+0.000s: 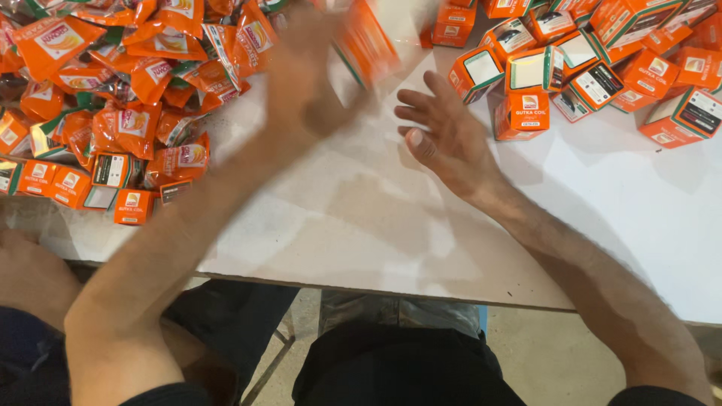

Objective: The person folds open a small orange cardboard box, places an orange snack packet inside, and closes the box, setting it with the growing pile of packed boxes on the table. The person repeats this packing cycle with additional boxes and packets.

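Note:
My left hand (308, 75) is raised over the white table (361, 218) and blurred with motion; it grips an orange carton (368, 45), also blurred, near the top centre. My right hand (444, 135) lies flat on the table with fingers spread, palm down, holding nothing. It rests just left of a group of small orange boxes (523, 113). Between the two hands the carton hangs above the tabletop.
A heap of orange foil packets (128, 75) covers the table's far left. Several small orange cartons (68, 184) sit below that heap. Many more orange boxes (647, 68) crowd the upper right. The table's near edge (376, 282) runs above my dark-trousered knees.

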`<state>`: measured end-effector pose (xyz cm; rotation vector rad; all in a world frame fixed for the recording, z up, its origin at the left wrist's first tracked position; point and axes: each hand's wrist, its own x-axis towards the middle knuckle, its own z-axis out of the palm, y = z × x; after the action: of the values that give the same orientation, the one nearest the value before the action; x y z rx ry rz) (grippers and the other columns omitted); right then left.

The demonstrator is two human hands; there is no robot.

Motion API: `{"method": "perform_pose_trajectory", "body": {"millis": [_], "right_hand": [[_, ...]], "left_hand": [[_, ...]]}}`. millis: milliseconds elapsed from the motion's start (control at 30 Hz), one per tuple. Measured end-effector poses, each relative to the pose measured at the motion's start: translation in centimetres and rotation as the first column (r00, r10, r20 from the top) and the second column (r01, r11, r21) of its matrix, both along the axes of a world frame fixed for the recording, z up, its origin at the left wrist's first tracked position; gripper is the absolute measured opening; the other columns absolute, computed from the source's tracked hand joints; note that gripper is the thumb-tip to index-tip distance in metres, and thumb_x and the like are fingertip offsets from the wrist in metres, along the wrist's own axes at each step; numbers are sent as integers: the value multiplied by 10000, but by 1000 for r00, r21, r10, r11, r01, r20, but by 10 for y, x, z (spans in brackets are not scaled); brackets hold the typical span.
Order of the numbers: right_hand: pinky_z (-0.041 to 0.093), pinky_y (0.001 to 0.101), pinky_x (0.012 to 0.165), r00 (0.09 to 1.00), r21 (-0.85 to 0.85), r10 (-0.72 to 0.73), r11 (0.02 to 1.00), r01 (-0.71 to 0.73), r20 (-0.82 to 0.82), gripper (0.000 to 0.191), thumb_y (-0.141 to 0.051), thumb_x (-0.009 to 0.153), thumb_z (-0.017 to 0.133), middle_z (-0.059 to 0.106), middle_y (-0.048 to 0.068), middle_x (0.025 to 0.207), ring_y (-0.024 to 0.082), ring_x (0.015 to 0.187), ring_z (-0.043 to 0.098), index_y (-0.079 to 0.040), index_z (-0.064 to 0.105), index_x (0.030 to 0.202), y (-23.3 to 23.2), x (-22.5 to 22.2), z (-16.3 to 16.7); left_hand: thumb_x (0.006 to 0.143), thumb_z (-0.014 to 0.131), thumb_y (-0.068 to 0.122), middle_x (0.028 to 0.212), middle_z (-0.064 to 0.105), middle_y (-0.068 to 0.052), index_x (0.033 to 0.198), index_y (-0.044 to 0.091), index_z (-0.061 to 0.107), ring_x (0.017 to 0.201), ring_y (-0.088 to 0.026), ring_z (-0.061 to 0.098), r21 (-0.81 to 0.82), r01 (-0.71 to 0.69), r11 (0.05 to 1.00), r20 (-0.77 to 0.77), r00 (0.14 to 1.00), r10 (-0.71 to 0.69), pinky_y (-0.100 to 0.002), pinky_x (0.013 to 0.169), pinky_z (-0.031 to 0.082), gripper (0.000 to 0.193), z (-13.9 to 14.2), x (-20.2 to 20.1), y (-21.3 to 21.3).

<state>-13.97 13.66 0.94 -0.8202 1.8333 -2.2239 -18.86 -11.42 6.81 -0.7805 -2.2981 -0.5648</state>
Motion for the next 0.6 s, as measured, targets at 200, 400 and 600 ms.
{"method": "perform_pose_trajectory", "body": {"millis": [200,400,600], "right_hand": [[529,398,1120,960,206,-235,942,264,-153,662,-228,1006,725,553,182,1418,279,1352,579,-1,338,1493,-2,4,-8],[494,470,977,897,543,-183,741,395,-403,599,-217,904,849,606,200,1251,390,1192,588,-6,473,1321,-7,3,-13],[500,439,989,903,472,-50,839,270,-427,520,-142,875,820,633,175,1223,344,1164,618,7,571,1307,7,4,5]], "left_hand": [[726,883,283,1397,533,-235,1429,16,479,1177,-422,558,-312,52,948,113,993,-18,-522,995,447,853,-38,27,5],[784,850,208,1191,576,-275,1383,-91,469,1049,-431,627,-525,-427,736,51,848,528,-517,757,547,770,-44,-52,-91],[925,796,115,1108,652,-216,1441,51,512,962,-413,675,-270,47,962,447,891,82,-503,787,515,592,-34,-1,-57]]}}
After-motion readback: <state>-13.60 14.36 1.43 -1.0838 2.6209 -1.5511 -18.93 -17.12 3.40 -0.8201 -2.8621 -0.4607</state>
